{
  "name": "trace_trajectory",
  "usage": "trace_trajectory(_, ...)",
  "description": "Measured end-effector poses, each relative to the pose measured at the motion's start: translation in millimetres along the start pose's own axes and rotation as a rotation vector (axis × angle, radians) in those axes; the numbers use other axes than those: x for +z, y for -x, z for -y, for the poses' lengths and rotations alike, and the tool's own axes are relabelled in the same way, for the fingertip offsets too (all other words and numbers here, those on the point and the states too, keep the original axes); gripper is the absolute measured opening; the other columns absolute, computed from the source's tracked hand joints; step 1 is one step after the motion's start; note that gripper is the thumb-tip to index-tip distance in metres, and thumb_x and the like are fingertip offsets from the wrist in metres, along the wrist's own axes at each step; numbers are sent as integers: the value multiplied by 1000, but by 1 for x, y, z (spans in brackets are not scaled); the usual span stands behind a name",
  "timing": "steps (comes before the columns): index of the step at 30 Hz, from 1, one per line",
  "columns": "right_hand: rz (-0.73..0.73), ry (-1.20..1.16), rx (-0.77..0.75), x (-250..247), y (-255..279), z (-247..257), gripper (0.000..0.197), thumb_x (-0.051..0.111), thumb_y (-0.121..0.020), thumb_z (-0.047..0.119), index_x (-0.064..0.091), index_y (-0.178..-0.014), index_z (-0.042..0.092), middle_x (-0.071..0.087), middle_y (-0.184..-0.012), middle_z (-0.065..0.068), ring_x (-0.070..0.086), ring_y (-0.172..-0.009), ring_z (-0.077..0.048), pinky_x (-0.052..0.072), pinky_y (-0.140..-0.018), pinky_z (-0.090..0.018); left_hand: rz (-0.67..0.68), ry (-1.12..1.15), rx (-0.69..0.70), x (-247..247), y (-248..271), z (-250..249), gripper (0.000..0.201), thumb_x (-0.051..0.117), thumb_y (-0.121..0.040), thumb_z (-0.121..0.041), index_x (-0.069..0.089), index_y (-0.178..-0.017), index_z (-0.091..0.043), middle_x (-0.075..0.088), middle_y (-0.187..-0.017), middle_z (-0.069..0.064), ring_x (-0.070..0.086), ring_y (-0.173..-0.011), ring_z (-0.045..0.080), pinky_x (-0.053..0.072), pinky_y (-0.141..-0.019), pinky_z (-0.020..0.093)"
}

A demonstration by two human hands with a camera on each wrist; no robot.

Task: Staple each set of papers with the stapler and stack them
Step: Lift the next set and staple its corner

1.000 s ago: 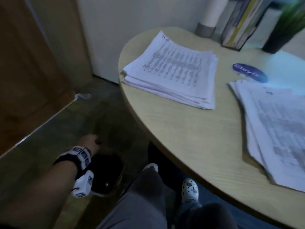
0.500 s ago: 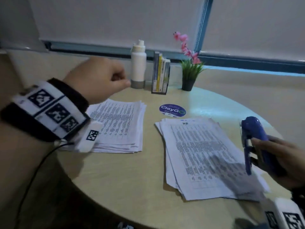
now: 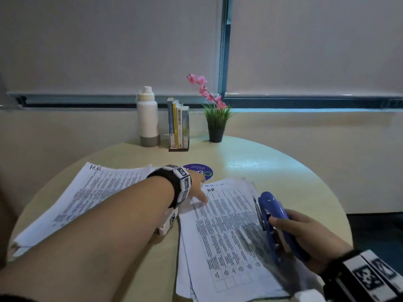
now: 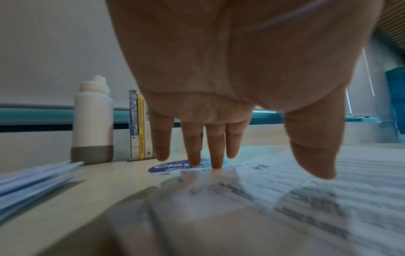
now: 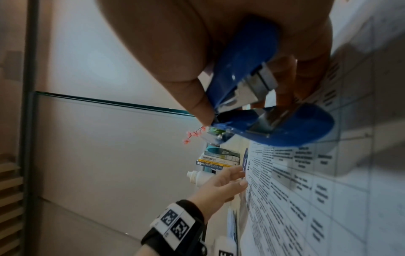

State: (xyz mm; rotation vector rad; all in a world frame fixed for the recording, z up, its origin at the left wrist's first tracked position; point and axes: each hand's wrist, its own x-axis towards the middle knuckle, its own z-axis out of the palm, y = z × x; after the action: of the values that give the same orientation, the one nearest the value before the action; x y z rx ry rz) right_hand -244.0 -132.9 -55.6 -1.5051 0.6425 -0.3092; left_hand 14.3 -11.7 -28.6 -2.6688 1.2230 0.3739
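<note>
Left hand [image 3: 196, 184] lies flat, fingers [image 4: 215, 147] extended, tips touching the far edge of the near paper pile [image 3: 229, 236]. Right hand [image 3: 305, 238] grips the blue stapler [image 3: 274, 223] over that pile's right side. Second pile [image 3: 98, 192] lies beyond the left wrist.

Right hand gripping a blue stapler over printed sheets

The right hand [image 5: 219, 43] fills the twelve o'clock part of the view, thumb and fingers curled round the blue stapler [image 5: 258, 110], whose mouth gapes open with metal parts showing. Printed papers [image 5: 317, 190] with ruled tables run along the three o'clock side. Toward six o'clock the left hand [image 5: 221, 185] reaches in with straight fingers at the papers' edge, a marker-printed wristband [image 5: 175, 223] on its wrist. Near the centre lie books [image 5: 217, 161], a white bottle [image 5: 199, 176] and pink flowers [image 5: 192, 135].
</note>
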Motion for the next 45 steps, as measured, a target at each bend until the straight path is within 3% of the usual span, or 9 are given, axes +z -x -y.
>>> trace_trajectory(6,41,20,-5,-3,-4,-4,13,57,-86,-1,63,-97,-4,60,-79,-19,50,-75,-27,35,-68,-36,51,-13,33,-6,-20,-10,58,68,-73,-63,45,-99,-17,44,-100,4,44,-72,17,33,-59,25)
trace_trajectory(13,53,46,-43,-2,-8,-9,11,58,-86,0,64,-96,-1,59,-79,-19,50,-74,-26,35,-69,-35,30,46,41,-7,-22,-9,79,73,-72,-57,48,-133,-14,55,-129,3,55,-113,23,42,-88,28)
trace_trajectory(21,68,40,-52,-2,-7,-11,23,70,-78,12,64,-100,4,60,-96,-34,53,-80,-28,37,-75,-37,103,19,1,-9,-27,-11,82,70,-67,-68,58,-119,-6,61,-103,6,56,-87,23,44,-76,31)
trace_trajectory(25,88,55,-49,-7,-13,-19,14,61,-86,6,64,-100,3,58,-107,-37,54,-82,-29,38,-76,-38,84,-24,-7,-9,-26,-10,92,68,-68,-68,45,-137,-11,51,-137,8,49,-124,27,41,-104,42)
trace_trajectory(29,104,20,-71,-5,-13,-19,24,71,-77,13,65,-98,3,60,-90,-26,53,-79,-28,37,-75,-38,-91,-76,95,-9,-23,-12,43,70,-76,-54,54,-88,-17,57,-89,1,54,-82,22,42,-62,30)
trace_trajectory(36,134,43,-118,-7,-8,-3,27,69,-77,7,64,-102,1,69,-83,-16,59,-76,-27,45,-69,-35,-278,129,178,-40,26,-12,27,56,-93,-32,59,-112,-14,62,-106,3,58,-97,22,46,-79,33)
trace_trajectory(40,78,246,-352,-15,-17,29,62,80,-52,54,68,-106,24,58,-120,-3,55,-107,-13,43,-95,-35,-355,219,260,-75,71,-1,10,58,-92,-35,57,-86,-27,59,-86,-5,58,-82,15,47,-68,29)
trace_trajectory(42,170,167,-356,-13,-20,47,25,72,-78,29,69,-102,22,63,-101,0,61,-81,0,46,-70,-14,-399,283,288,-89,90,2,18,60,-91,-34,51,-76,-31,57,-78,-8,57,-73,11,42,-61,22)
trace_trajectory(45,277,137,-395,-5,-26,65,28,56,-84,-5,67,-100,16,67,-70,5,58,-52,-3,41,-46,-11,-548,384,314,-101,111,6,18,67,-86,-33,54,-74,-30,59,-76,-9,58,-71,10,44,-60,24)
